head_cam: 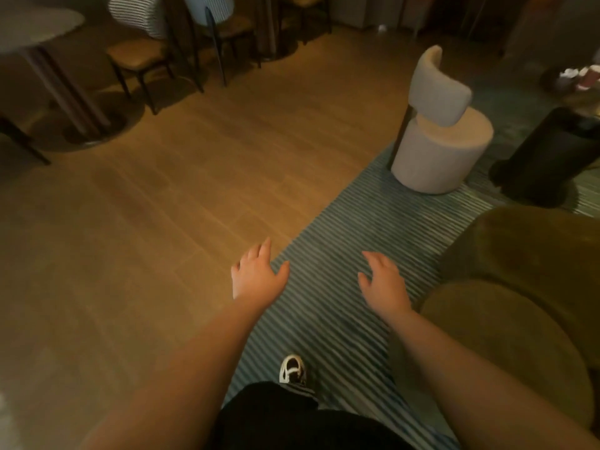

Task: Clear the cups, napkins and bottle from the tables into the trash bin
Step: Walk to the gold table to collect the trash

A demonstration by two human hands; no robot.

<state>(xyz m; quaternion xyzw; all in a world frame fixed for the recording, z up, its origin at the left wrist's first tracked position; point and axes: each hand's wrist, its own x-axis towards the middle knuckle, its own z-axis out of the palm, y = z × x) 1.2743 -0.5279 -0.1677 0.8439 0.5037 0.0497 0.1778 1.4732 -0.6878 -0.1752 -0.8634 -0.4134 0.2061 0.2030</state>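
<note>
We see wood floor (156, 222) filling the left, a striped blue rug (341, 228) lower centre. A black trash bin (548, 151) stands at right edge, blurred cups (581, 77) above it. No writing is legible. Our left hand (258, 276) and right hand (384, 284) spread relaxed fingers, holding nothing.

Head view: worn on the person's head, facing forward and down.
Nearness: striped rug (341, 254) close underfoot (cream chair (438, 138) sits beyond the rug's far edge).
</note>
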